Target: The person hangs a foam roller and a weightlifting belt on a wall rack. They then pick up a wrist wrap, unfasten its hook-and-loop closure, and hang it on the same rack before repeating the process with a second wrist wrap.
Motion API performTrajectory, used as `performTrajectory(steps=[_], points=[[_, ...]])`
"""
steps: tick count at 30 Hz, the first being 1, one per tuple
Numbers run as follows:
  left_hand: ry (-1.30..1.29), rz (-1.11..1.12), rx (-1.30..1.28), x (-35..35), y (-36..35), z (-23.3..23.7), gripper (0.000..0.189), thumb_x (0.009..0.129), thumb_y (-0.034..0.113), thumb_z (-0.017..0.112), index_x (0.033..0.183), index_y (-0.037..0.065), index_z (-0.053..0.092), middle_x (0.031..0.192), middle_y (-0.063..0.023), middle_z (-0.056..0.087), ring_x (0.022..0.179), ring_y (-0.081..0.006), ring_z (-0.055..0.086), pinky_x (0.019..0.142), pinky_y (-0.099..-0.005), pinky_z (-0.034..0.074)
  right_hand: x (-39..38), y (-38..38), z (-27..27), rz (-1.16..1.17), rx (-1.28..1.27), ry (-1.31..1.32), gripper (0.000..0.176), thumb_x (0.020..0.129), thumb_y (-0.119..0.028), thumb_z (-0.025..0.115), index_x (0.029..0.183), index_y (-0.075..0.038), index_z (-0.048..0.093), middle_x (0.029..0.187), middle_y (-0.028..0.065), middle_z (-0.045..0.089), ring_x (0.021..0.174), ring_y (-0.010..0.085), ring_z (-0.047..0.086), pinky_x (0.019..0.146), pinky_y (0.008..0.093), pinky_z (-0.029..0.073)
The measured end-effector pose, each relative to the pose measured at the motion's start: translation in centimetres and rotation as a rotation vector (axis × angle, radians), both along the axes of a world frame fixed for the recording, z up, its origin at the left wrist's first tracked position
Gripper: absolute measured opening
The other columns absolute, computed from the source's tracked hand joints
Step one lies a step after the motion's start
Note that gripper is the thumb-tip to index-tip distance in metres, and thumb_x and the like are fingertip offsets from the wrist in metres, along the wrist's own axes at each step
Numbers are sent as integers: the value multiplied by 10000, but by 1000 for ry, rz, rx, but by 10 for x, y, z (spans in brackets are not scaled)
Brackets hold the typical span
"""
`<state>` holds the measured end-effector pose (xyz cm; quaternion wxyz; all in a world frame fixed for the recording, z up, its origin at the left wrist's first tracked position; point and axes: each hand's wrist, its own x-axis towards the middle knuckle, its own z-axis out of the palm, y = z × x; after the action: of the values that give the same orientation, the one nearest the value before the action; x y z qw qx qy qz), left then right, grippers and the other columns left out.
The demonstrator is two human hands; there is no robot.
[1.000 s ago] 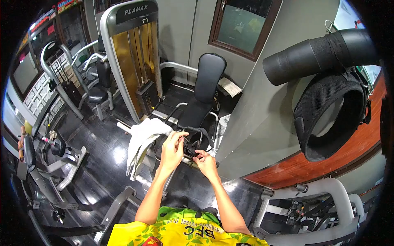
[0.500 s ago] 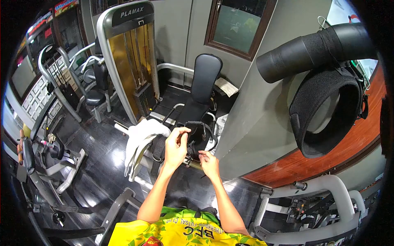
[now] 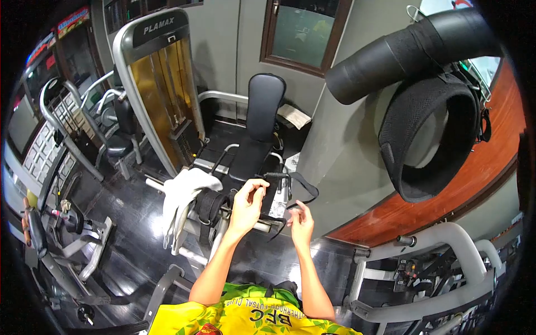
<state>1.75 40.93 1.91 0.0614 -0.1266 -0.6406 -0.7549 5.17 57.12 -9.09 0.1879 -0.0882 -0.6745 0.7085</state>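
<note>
My left hand (image 3: pixel 247 207) is raised near the middle of the head view, its fingertips pinched at a thin black strap with a padded handle (image 3: pixel 276 175). To its right, my right hand (image 3: pixel 301 223) has its fingers bent together against a dark strap end (image 3: pixel 278 221). A strap loop (image 3: pixel 307 190) bulges out above the right hand. Left of my hands, a rolled black cuff (image 3: pixel 210 206) hangs on a machine bar beside a white towel (image 3: pixel 187 195).
A weight machine (image 3: pixel 125 50) with a black padded seat (image 3: pixel 265 106) stands ahead. At right, a wide black belt (image 3: pixel 393 139) hangs below a thick black roller (image 3: pixel 385 67). Grey machine frames (image 3: pixel 463 257) stand at lower right, others at left.
The view has shifted right. The strap, bunched between my hands before, is now spread wider with its loop out to the right, and the black cuff at the towel shows more fully.
</note>
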Motion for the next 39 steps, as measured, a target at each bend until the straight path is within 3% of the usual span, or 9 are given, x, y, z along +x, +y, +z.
performTrajectory(steps=[6, 11, 16, 23, 26, 29, 33, 36, 39], points=[[-236, -267, 154, 9, 9, 2, 158, 938, 60, 483, 1061, 38, 580, 755, 26, 499, 474, 12, 301, 415, -165, 232, 38, 18, 35, -274, -14, 102, 205, 915, -122, 576, 1090, -15, 560, 799, 6, 562, 613, 53, 488, 531, 195, 389], [-301, -427, 106, 13, 11, 6, 184, 950, 85, 467, 1075, 36, 593, 745, 23, 494, 463, 13, 270, 410, -160, 214, 70, 24, 60, -605, 565, 258, 319, 740, -142, 707, 999, -34, 558, 895, 81, 455, 804, 186, 463, 685, 301, 396], [-296, -476, 64, 23, 16, 1, 153, 941, 61, 456, 996, 86, 596, 713, 65, 445, 515, 9, 274, 436, -161, 220, 89, 41, 85, -681, 632, 430, 309, 887, -278, 508, 996, 5, 571, 969, 129, 514, 881, 236, 500, 779, 339, 418], [-141, -662, 54, 42, 13, -2, 42, 888, 28, 476, 907, 64, 486, 770, 24, 441, 683, -54, 381, 595, -199, 318, 99, 76, 78, 486, -89, -197, 415, 971, -341, 441, 1222, -36, 567, 1055, 117, 638, 912, 210, 619, 948, 357, 414], [-68, -631, 50, 51, 12, -14, 43, 884, 65, 503, 909, 54, 470, 792, -15, 485, 649, -72, 407, 588, -221, 353, 103, 53, 84, 530, -494, -160, 423, 909, -161, 581, 1281, 11, 477, 1043, 87, 631, 906, 153, 605, 889, 291, 453], [-73, -638, 48, 63, 5, -20, 61, 881, 37, 489, 936, 46, 464, 814, -21, 470, 684, -93, 425, 634, -245, 373, 96, 33, 75, 408, -105, -149, 468, 915, -209, 584, 1304, 5, 435, 1070, 63, 624, 900, 120, 595, 854, 271, 466], [-76, -573, 309, 68, 5, -25, 55, 903, 40, 461, 957, 48, 454, 829, -33, 446, 713, -101, 403, 655, -245, 351, 96, 33, 27, 438, -174, -200, 448, 915, -222, 589, 1281, -2, 453, 1101, 52, 612, 932, 105, 583, 841, 263, 469], [-80, -552, 365, 66, 2, -23, 42, 917, 59, 450, 958, 52, 442, 853, -39, 441, 746, -103, 389, 692, -238, 343, 103, 20, 70, 495, -608, -131, 367, 907, -158, 601, 1225, -11, 493, 1088, 48, 614, 935, 112, 581, 852, 263, 461], [-57, -451, 353, 61, -1, -30, 73, 926, 41, 436, 995, 50, 456, 863, -35, 446, 779, -105, 410, 730, -256, 378, 100, 15, 82, 366, -453, -69, 251, 903, -111, 600, 1121, 0, 546, 985, 27, 628, 871, 77, 568, 791, 236, 459]])
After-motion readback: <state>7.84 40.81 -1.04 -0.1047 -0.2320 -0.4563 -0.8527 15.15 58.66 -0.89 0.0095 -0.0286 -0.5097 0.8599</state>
